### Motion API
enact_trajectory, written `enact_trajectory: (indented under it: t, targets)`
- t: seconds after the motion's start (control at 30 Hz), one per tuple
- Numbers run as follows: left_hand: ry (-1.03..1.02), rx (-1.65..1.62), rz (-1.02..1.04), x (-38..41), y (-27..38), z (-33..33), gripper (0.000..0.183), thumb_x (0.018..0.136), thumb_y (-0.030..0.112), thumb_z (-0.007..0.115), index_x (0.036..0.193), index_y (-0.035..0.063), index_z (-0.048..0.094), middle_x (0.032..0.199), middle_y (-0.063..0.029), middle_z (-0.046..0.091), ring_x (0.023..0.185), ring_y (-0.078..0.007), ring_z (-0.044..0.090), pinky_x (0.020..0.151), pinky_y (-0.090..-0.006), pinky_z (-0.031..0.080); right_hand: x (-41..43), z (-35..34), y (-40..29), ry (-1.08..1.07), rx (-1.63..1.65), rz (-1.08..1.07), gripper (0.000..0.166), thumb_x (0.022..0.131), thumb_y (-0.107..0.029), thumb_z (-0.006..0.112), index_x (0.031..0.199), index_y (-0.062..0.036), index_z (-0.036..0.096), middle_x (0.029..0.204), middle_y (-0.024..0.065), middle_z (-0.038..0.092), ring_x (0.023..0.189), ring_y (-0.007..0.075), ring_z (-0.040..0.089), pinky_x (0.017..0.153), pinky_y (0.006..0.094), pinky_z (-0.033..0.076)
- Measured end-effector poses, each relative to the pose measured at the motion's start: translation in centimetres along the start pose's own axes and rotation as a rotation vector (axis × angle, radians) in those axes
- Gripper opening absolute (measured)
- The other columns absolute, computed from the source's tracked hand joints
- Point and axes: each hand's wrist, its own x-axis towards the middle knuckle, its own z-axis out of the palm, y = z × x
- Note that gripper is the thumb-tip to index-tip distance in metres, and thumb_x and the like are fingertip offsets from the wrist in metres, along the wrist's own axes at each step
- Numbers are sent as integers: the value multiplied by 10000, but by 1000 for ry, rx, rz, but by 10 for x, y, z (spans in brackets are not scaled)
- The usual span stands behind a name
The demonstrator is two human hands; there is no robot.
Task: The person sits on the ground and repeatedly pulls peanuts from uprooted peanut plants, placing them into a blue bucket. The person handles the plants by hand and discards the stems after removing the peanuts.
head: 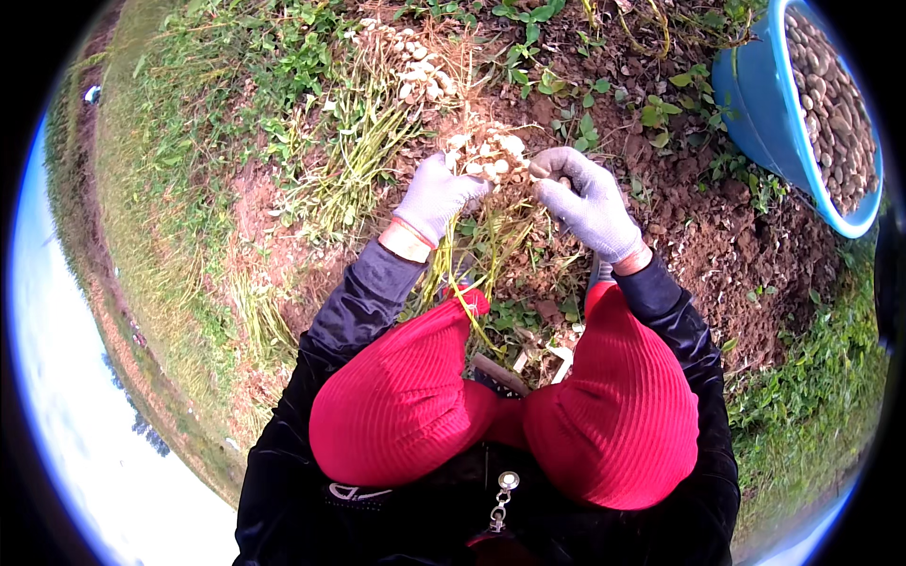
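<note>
My left hand (440, 192), in a pale knitted glove, grips a bunch of peanut plants just below its roots. The yellow-green stems (488, 237) hang down from that grip toward my legs. A cluster of pale peanut pods (490, 154) sits at the root end, between my two hands. Gloved in the same way, my right hand (591, 198) has its thumb and fingers pinched at the right side of the cluster. Small pods show within its curled fingers. Beyond my left hand, more pulled peanut plants (354, 152) lie on the ground with their pods (423, 67) exposed.
A blue plastic tub (757, 99) full of peanut pods (828, 106) stands at the upper right. Reddish soil (679, 205) with scattered weeds surrounds me. My knees, in red ribbed trousers (616, 403), frame a wooden piece (499, 373), perhaps part of a seat. Grass (163, 177) spreads out to the left.
</note>
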Motion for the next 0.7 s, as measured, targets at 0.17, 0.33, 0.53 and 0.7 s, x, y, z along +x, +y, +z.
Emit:
enact_trajectory:
  t: [0.17, 0.33, 0.53, 0.7]
  targets:
    - [41, 235, 24, 2, -9, 3, 420, 757, -45, 608, 1170, 16, 550, 1098, -45, 631, 983, -126, 601, 864, -270, 469, 11, 14, 18, 101, -226, -217, 243, 825, -135, 630, 1019, 5, 582, 770, 33, 619, 655, 59, 539, 612, 241, 463]
    - [126, 415, 156, -3, -1, 11, 391, 721, 81, 704, 1093, 30, 591, 989, -57, 673, 889, -160, 645, 796, -285, 502, 8, 3, 17, 157, -272, -302, 128, 831, -89, 603, 927, -10, 632, 789, 57, 622, 682, 102, 565, 642, 244, 466]
    - [279, 795, 187, -9, 4, 22, 457, 691, 246, 752, 1043, 24, 563, 914, -108, 684, 828, -255, 671, 722, -343, 534, 12, 14, 11, 126, -577, -437, 140, 792, -212, 645, 870, -96, 651, 755, 92, 594, 682, 265, 611, 604, 345, 490]
    - [225, 679, 211, -4, -12, 13, 486, 699, 254, 760, 1053, 9, 535, 909, -112, 683, 835, -247, 673, 725, -342, 536, 10, 15, 13, -85, -562, -489, 228, 814, -182, 656, 1004, -55, 656, 834, 112, 633, 704, 191, 616, 635, 306, 483]
